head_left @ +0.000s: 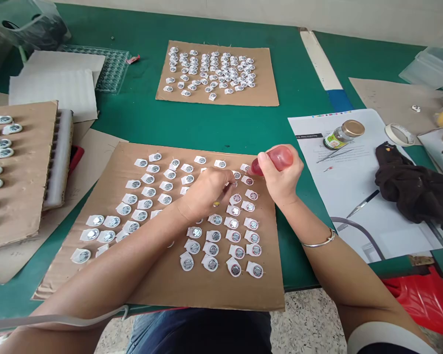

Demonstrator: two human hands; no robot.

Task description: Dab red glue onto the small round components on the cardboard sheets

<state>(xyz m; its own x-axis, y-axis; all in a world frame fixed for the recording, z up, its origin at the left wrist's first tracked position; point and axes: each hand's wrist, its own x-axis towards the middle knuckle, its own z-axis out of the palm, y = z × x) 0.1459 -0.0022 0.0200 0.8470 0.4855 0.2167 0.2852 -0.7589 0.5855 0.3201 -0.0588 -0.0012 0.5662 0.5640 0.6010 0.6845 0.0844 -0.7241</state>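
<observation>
My right hand (284,177) is wrapped round a translucent red squeeze bottle (278,160), tilted with its narrower end down to the left. Close to its left, my left hand (212,189) is closed in a pinch; a thin dark piece with a yellowish end shows at the fingers, too small to make out. Both hands are over the right part of a brown cardboard sheet (158,290). Rows of small round silver parts on white tabs, such as this one (255,269), lie on the sheet. My left hand and forearm hide some of them.
Another cardboard sheet (273,96) with similar parts lies at the back, and a raised one (25,196) at left. On the right are white paper (310,162), a glass jar (341,135), tweezers, a craft knife (363,204), a tape roll (399,134) and black cloth (413,182).
</observation>
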